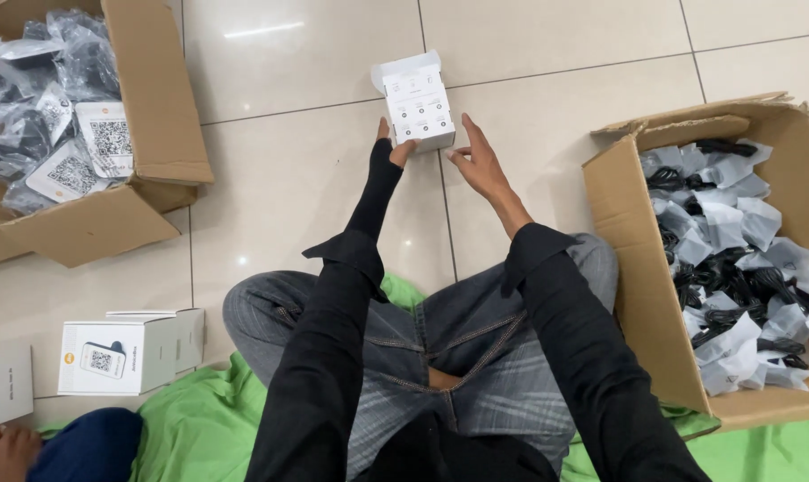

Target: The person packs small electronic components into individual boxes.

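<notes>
A small white carton (416, 101) is held upright on the tiled floor (288, 178), far from the seated person and just beyond the knees. Its top flap is seen standing open. The left hand (396, 143) is closed on the carton's near left corner, thumb and fingers pinching the lower edge. The right hand (478, 162) is spread wide, fingers extended, just beside the carton's right side; contact cannot be confirmed.

The carton is judged to be light, thin paperboard: stiff along its folded edges, easily dented on its flat faces. The printed surface appears smooth and may be slightly slippery. A hold on two opposite side walls, low and close to the corners, is judged firmest; the open flap should not be used as a grip.

To the right, a brown corrugated box (628, 268) is filled with black cables in soft translucent bags (735, 259). At far left, a second corrugated box (154, 98) holds glossy bagged items. Two more white cartons (128, 353) stand at near left. Green cloth (208, 419) is spread beneath the person.
</notes>
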